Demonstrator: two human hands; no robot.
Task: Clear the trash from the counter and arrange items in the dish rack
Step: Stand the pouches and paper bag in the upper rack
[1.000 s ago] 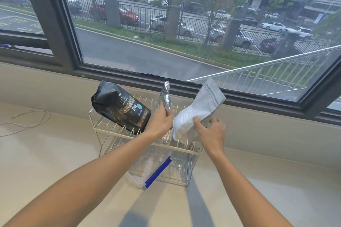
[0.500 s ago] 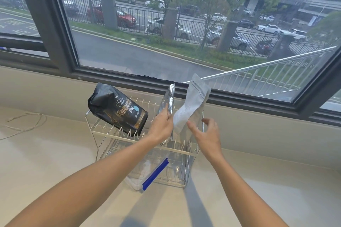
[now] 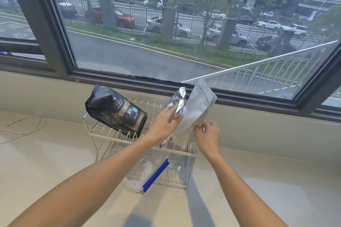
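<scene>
A white wire dish rack (image 3: pixel 103 134) stands on the pale counter under the window. A black coffee bag (image 3: pixel 115 111) leans in its upper tier at the left. My left hand (image 3: pixel 164 122) grips a shiny silver foil pouch (image 3: pixel 178 102) standing in the rack. Beside it a white zip pouch (image 3: pixel 198 108) stands tilted to the right, with my right hand (image 3: pixel 208 137) pinching its lower right edge. A clear plastic bag with a blue zip strip (image 3: pixel 156 176) lies in the lower tier.
A thin white cable (image 3: pixel 24 125) lies coiled on the counter at the far left. The low wall and dark window frame (image 3: pixel 239 96) run close behind the rack. Bare counter (image 3: pixel 276 190) spreads to the right and front.
The white pouch first swung more upright, then tilted right again. The silver pouch leaned right against it. My right hand slid lower along the white pouch's edge.
</scene>
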